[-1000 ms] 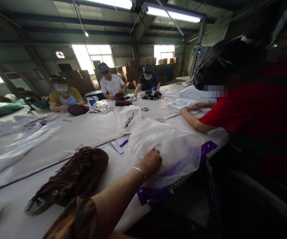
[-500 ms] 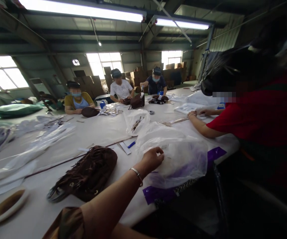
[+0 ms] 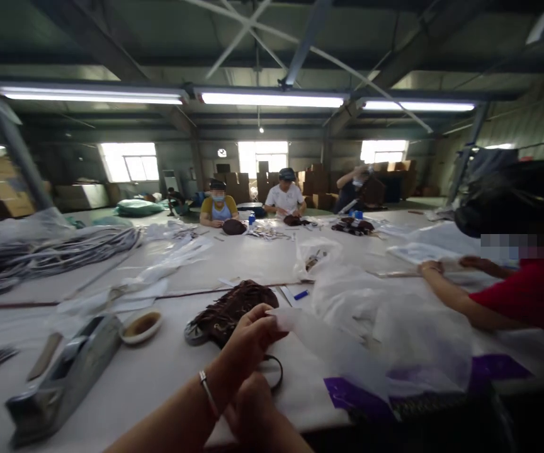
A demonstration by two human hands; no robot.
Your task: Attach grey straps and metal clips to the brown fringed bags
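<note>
Taking the clock from the left hand (image 3: 253,330), there's a small see-through bag (image 3: 319,257) at one o'clock with dark bits inside, and the fringed brown bag (image 3: 241,302) lies at ten. The left hand has the corner of a milky, crinkled film (image 3: 333,346) pinched between thumb and fingers, the film trailing toward three and four into a plastic heap, while the right hand (image 3: 253,393) sits blurred just below, its grip impossible to tell! Purple plastic (image 3: 357,393) marks four, the table (image 3: 172,368) edge five, with white tabletop stretching toward the tape ring (image 3: 142,339) at nine.
</note>
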